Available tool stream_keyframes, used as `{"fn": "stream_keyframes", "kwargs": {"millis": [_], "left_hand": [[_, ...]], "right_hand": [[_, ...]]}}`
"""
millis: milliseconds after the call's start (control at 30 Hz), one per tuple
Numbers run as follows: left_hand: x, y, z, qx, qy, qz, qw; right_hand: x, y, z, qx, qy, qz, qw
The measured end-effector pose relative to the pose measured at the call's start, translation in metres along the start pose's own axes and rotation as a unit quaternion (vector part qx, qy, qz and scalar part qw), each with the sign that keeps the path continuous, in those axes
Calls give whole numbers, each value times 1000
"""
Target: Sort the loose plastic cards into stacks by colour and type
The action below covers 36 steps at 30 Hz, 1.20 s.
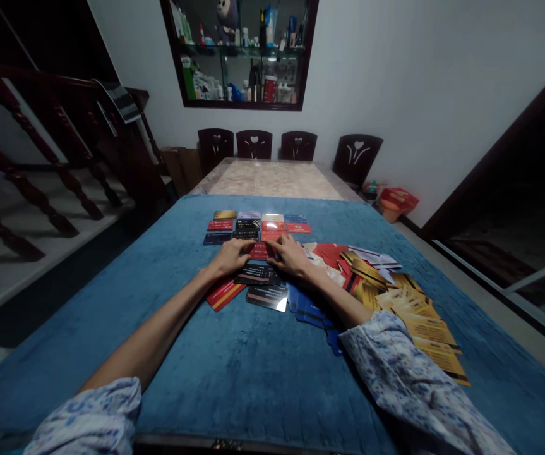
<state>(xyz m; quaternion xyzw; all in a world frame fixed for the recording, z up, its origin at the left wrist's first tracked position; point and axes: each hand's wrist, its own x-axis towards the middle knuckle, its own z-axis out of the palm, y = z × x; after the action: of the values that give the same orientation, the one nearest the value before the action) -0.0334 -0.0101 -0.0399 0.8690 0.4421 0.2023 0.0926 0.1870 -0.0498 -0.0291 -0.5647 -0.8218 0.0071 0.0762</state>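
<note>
- Red card (259, 251): flat on blue cloth (206, 366), mid-table, just below the card grid (253, 225), between both hands.
- L hand (231, 256) & R hand (292, 256): fingertips meet on it from either side, fingers close together and low. Pinching its edges or pressing it flat, can't tell.
- Step, prob.: squaring this card into a new near row of the grid.
- Next move calls for: edges parallel w/ row above, then a straight lift-off so neighbours don't shift.
- Close by: black cards (259, 273) just under the hands, striped red card (225, 294) by L wrist, blue cards (307, 308) under R forearm.
- Further R: loose heap of gold cards (424, 322).
- Beyond: chairs (253, 144) at far end.
</note>
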Motion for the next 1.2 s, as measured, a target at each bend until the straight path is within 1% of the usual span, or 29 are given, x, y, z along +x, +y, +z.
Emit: {"fn": "stream_keyframes", "kwargs": {"millis": [167,433,633,767,1000,1100,1200], "left_hand": [[1,-3,0,-19,-9,1,1000],[0,-5,-1,-37,-2,12,999],[-1,-10,-1,-39,0,41,998],[-1,-14,1,-52,-5,36,998],[0,-17,2,-80,-3,61,995],[-2,-17,2,-76,-8,55,996],[-4,-15,1,-68,-14,42,997]], "right_hand": [[1,2,-2,14,-6,-3,1000],[1,10,-5,14,15,-33,999],[3,17,-2,15,26,-52,998],[3,20,1,16,23,-59,998],[5,20,4,30,37,-39,998],[6,21,4,31,37,-36,998],[6,21,1,32,18,-33,999]]}}
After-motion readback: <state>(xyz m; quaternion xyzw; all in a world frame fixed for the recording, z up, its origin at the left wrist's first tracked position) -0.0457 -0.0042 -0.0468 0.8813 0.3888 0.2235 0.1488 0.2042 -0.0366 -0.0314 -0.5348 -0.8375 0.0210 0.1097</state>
